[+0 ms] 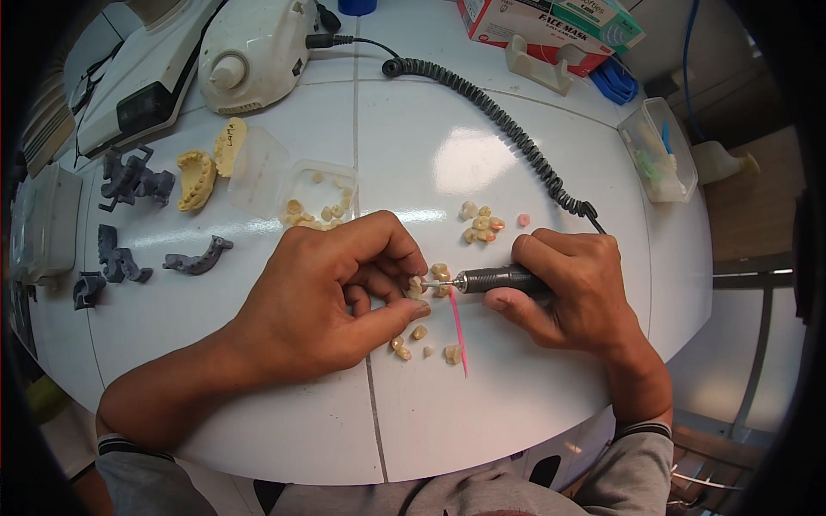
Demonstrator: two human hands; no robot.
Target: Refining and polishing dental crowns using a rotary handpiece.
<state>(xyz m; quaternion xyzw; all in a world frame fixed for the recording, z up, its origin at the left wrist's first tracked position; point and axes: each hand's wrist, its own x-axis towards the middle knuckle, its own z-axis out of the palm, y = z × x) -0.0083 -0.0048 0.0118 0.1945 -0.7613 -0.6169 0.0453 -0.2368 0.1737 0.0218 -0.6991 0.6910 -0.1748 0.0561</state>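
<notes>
Between the thumb and fingers of my left hand [331,297] is a small tooth-coloured dental crown [415,288]. My right hand [572,297] grips a black rotary handpiece [503,279], its thin metal bit pointing left and meeting the crown, though the exact contact is partly hidden by fingers. Just behind the bit sits another crown piece [441,273] on the table. A thin pink stick [459,331] lies below the handpiece's tip. Several loose crowns [401,348] are scattered nearer me, one more crown [453,354] beside the stick.
A coiled black cord [508,125] runs from the white control unit [254,60] toward the handpiece. Farther off are a crown cluster [482,225], a pink bit [523,220], a clear box of crowns [320,182], yellow dental casts [196,181], grey printed pieces [200,256] and a mask box [551,30].
</notes>
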